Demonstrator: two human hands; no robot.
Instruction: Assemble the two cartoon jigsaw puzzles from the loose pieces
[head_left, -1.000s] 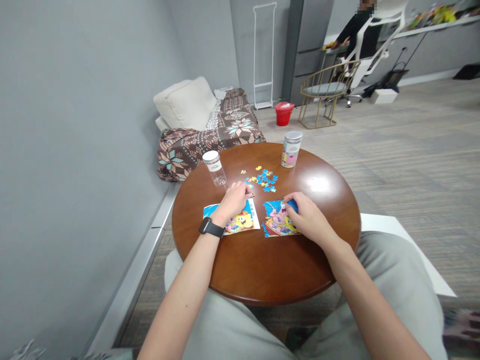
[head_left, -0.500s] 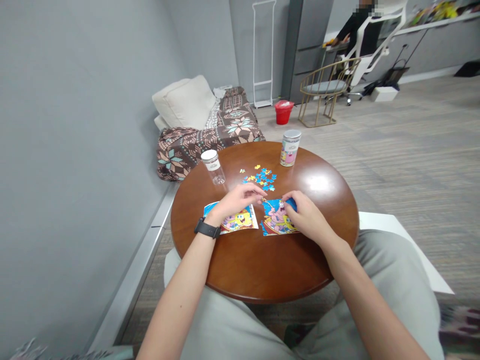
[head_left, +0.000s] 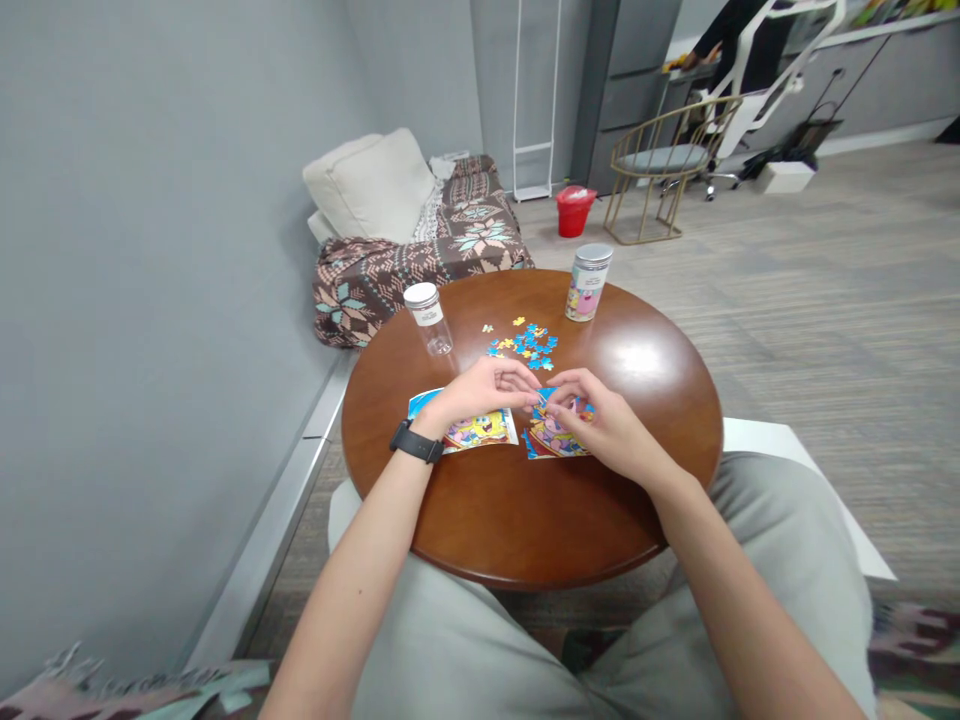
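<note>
My left hand [head_left: 487,388], with a black band on its wrist, reaches over the printed picture card [head_left: 489,430]. Its thumb and fingertips pinch a small puzzle piece [head_left: 541,398]. Meeting it from the other side, my right hand [head_left: 604,420] has its thumb and forefinger closed at the same piece, above the partly covered jigsaw puzzle [head_left: 551,442]. The piece is mostly hidden by fingertips, so its print does not show. Just beyond my hands lie several loose puzzle pieces [head_left: 534,342], mostly blue with some yellow.
On the round wooden table [head_left: 517,520] stand a clear jar [head_left: 437,335] with a white lid at left and a printed can [head_left: 585,290] at back right. Beyond are a covered sofa [head_left: 420,265], a red bin [head_left: 574,212] and a wire chair [head_left: 660,160]. A person is partly visible behind.
My right hand has moved left from the puzzle's upper right, and its fingertips now meet those of my left hand at the piece. The view has tilted slightly downward.
</note>
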